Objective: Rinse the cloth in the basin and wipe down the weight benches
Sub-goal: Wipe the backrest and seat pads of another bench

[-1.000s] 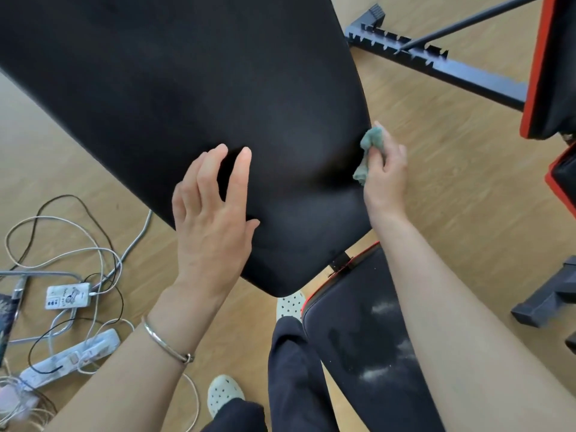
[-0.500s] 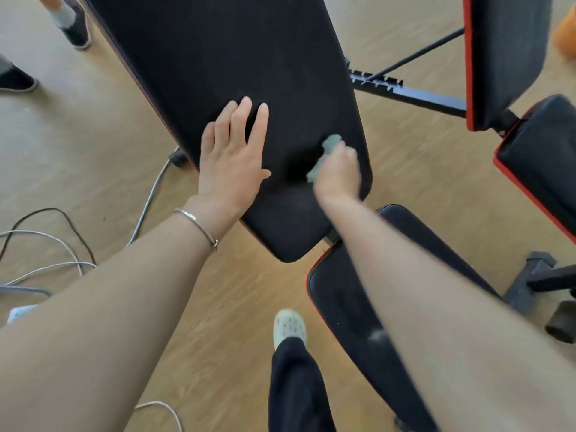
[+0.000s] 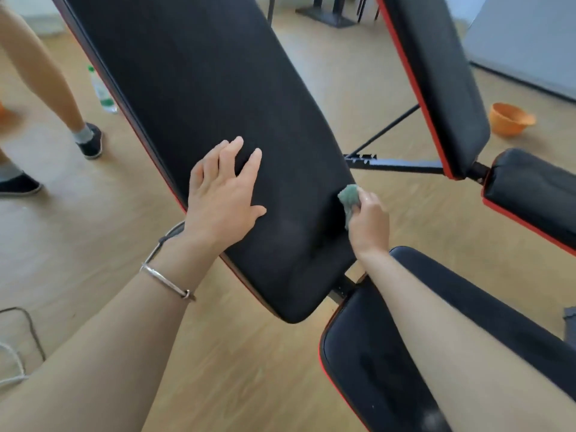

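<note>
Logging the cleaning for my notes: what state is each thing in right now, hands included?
backrest pad: inclined.
cloth: bunched, pressed on the backrest pad's right edge.
left hand: flat on the pad, fingers spread.
right hand: grips the cloth.
seat pad: faintly streaked.
orange basin: upright on the floor.
plastic bottle: upright, partly hidden.

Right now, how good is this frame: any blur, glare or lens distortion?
Head view: even daylight, no harsh glare, just a faint sheen low on the backrest; whole frame slightly soft, the right hand and cloth a bit smeared; wide-angle stretch makes the forearms loom.
</note>
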